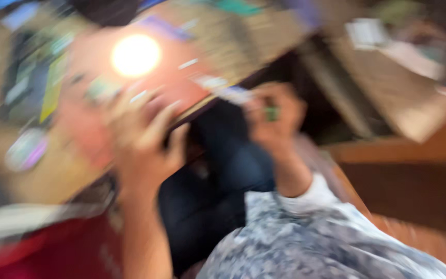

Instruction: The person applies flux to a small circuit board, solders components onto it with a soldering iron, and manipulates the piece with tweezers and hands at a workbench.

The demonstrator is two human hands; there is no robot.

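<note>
The head view is heavily smeared by motion, so only coarse shapes can be read. A tan wooden table tilts across the upper left of the picture, and on it lies a broad, flat, pinkish-red board with a bright glare spot near its middle. The near edge of this board reaches the table's near edge, above a dark gap.

The left hand is at the near edge of the pinkish-red board, fingers curled up and over it, apparently gripping that edge, though the blur hides the exact hold. Its bare forearm runs down to the bottom of the picture.

The right hand is raised just beyond the table's near edge, close to the board's right end. Its fingers are bent closed around a small green object, too blurred to name. A small pale, bluish-white flat piece sits just left of the fingertips, at the board's edge; whether the hand touches it I cannot tell. The arm wears a grey-and-white mottled sleeve with a white cuff.

Below the hands is dark blue fabric. A brown wooden surface fills the right side.
</note>
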